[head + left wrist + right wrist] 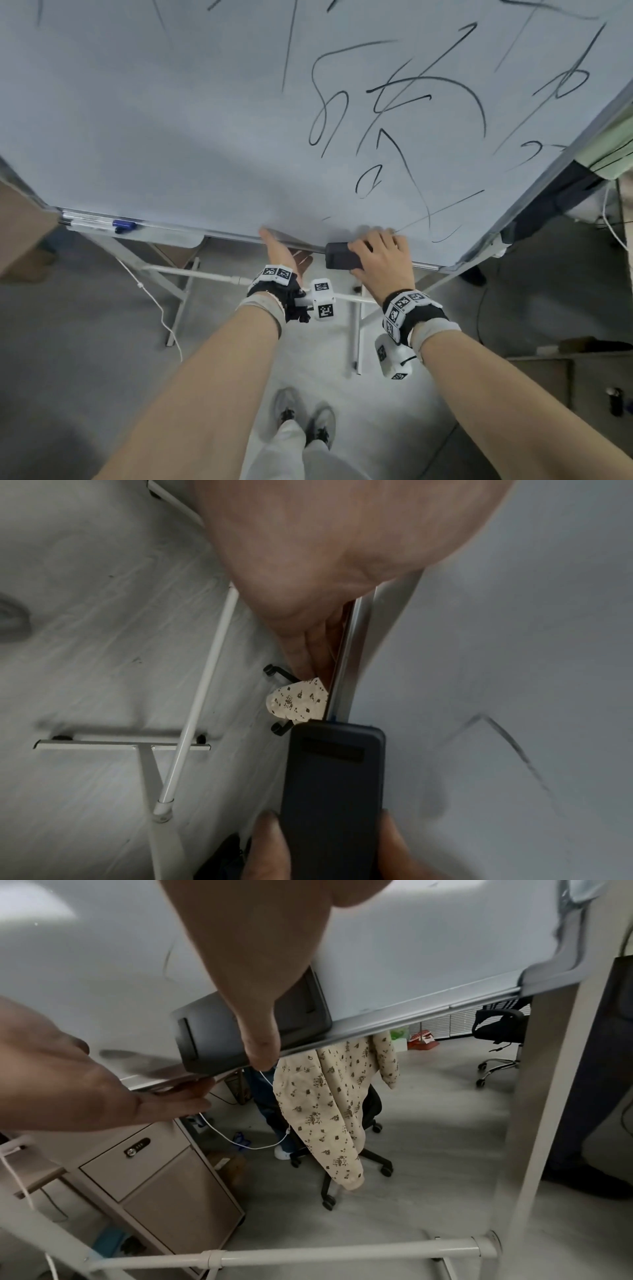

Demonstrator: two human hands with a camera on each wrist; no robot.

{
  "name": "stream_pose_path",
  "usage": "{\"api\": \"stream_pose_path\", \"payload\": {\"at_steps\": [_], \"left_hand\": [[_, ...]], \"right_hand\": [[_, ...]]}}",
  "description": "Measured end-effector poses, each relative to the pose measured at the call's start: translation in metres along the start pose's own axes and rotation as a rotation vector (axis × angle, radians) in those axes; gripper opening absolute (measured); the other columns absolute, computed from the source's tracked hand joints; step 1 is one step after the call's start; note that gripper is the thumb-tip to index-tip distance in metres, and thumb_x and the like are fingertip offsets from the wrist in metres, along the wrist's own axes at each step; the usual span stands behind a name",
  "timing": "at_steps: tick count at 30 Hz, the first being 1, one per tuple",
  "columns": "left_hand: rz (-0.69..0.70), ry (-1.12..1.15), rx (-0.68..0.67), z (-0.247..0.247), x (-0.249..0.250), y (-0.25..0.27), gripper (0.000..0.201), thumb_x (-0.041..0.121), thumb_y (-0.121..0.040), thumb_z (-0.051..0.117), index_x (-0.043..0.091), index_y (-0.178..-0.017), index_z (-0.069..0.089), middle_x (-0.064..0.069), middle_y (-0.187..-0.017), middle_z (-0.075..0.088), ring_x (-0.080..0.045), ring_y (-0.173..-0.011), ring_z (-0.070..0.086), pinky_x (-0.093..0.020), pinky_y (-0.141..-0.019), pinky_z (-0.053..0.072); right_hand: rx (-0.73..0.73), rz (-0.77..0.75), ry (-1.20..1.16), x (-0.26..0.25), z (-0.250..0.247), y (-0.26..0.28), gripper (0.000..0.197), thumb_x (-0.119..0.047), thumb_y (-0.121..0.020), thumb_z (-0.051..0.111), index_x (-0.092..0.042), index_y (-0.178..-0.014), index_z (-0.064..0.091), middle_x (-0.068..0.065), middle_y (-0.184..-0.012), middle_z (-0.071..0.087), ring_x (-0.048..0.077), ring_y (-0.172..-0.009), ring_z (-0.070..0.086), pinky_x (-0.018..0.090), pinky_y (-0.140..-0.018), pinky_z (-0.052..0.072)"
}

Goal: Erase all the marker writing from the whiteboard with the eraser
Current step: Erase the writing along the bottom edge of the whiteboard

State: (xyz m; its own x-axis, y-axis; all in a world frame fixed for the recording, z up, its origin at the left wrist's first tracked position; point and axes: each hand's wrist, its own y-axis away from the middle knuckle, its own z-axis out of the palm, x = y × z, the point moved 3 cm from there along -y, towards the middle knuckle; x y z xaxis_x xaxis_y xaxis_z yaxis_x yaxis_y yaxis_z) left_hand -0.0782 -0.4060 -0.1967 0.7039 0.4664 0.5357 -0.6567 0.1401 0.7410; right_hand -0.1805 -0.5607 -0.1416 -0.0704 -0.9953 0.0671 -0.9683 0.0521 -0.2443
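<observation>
The whiteboard [171, 120] fills the upper head view; black marker writing [394, 102] covers its right half, while the left half is mostly bare. A black eraser [337, 257] lies flat against the board at its bottom edge. My right hand [380, 257] grips the eraser [212, 1034], thumb [260, 1031] below and fingers over the top. My left hand [281, 250] holds the board's bottom rail just left of the eraser [334, 791], thumb on the front face, fingers [185, 1096] underneath.
Markers [120, 226] lie in the tray at the board's lower left. The white stand's legs and crossbar [178, 291] are below, with a white cable [154, 301] hanging. Behind the board stand an office chair with a floral garment [335, 1110] and a drawer cabinet [164, 1177].
</observation>
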Motion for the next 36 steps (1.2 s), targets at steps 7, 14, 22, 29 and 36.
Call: {"api": "stream_pose_path", "payload": {"at_steps": [7, 14, 22, 29, 36], "left_hand": [[-0.042, 0.018, -0.057, 0.005, 0.01, 0.003, 0.097, 0.083, -0.087, 0.018, 0.013, -0.155, 0.024, -0.024, -0.15, 0.04, -0.04, -0.132, 0.049, -0.047, -0.106, 0.042], [-0.093, -0.014, -0.091, 0.006, 0.01, 0.005, 0.107, 0.09, -0.08, 0.014, 0.017, -0.158, 0.012, -0.022, -0.158, 0.028, -0.038, -0.139, 0.043, -0.045, -0.116, 0.033], [-0.055, -0.095, 0.009, 0.006, 0.01, 0.008, 0.113, 0.094, -0.074, 0.023, 0.014, -0.154, 0.022, -0.022, -0.142, 0.047, -0.035, -0.114, 0.058, -0.038, -0.091, 0.049], [-0.101, -0.12, -0.003, 0.011, 0.007, 0.0, 0.143, 0.104, -0.045, 0.034, 0.012, -0.153, 0.023, -0.025, -0.131, 0.056, -0.035, -0.112, 0.063, -0.044, -0.107, 0.047], [-0.078, -0.137, 0.088, 0.027, 0.01, 0.026, 0.125, 0.103, -0.057, 0.028, 0.032, -0.158, 0.012, -0.021, -0.154, 0.036, -0.037, -0.137, 0.044, -0.051, -0.116, 0.031]], "right_hand": [[0.322, 0.042, -0.084, 0.001, -0.048, -0.044, 0.045, -0.046, -0.078, 0.079, -0.021, -0.112, 0.065, 0.002, -0.109, 0.064, 0.029, -0.098, 0.056, 0.042, -0.086, 0.037], [0.402, -0.087, -0.102, -0.007, -0.061, -0.061, 0.043, -0.039, -0.079, 0.079, -0.02, -0.116, 0.067, 0.004, -0.108, 0.063, 0.029, -0.098, 0.056, 0.042, -0.083, 0.04], [0.183, -0.225, -0.035, -0.011, -0.021, -0.036, 0.044, -0.029, -0.069, 0.086, -0.021, -0.108, 0.068, 0.005, -0.099, 0.062, 0.029, -0.088, 0.056, 0.04, -0.081, 0.038], [0.174, -0.208, -0.037, -0.001, -0.004, -0.035, 0.044, -0.027, -0.071, 0.084, -0.02, -0.11, 0.067, 0.006, -0.099, 0.06, 0.031, -0.087, 0.054, 0.042, -0.077, 0.04], [0.048, -0.072, -0.002, 0.032, 0.015, 0.003, 0.05, -0.034, -0.063, 0.09, -0.02, -0.103, 0.064, 0.008, -0.094, 0.058, 0.03, -0.088, 0.053, 0.041, -0.078, 0.035]]}}
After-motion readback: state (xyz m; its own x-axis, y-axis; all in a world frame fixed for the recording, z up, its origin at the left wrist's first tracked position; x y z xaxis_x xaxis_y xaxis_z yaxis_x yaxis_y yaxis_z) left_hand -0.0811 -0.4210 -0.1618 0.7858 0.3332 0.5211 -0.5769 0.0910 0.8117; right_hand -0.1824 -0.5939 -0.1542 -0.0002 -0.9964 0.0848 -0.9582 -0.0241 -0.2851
